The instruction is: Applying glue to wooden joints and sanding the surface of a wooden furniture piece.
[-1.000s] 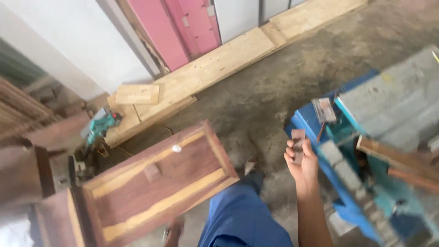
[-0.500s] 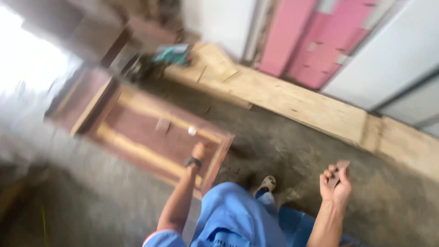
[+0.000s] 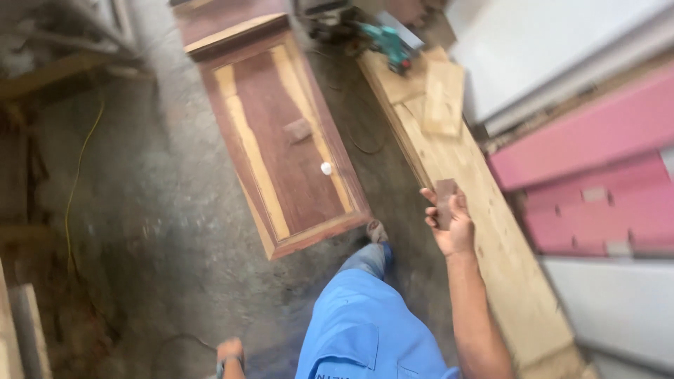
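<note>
My right hand (image 3: 449,224) is raised in front of me and grips a small dark wooden block (image 3: 444,200) between its fingers. It hovers over the edge of a long pale plank (image 3: 484,231) lying on the floor. My left hand (image 3: 229,349) hangs low at the bottom of the view, its fingers curled; whether it holds anything cannot be made out. A reddish-brown wooden door panel (image 3: 281,133) with pale streaks lies flat on the concrete floor ahead. On it rest a small wooden block (image 3: 298,130) and a little white round thing (image 3: 326,168).
A teal power tool (image 3: 386,43) sits at the far end of the plank beside a loose board (image 3: 442,98). Pink panels (image 3: 597,175) and white sheets lean at the right. Timber is stacked along the left, and a yellow cable (image 3: 77,175) runs over the floor.
The view has swung round, so the door panel now lies lengthwise ahead. My right hand still holds the block; my left hand has dropped from near the panel to the bottom edge.
</note>
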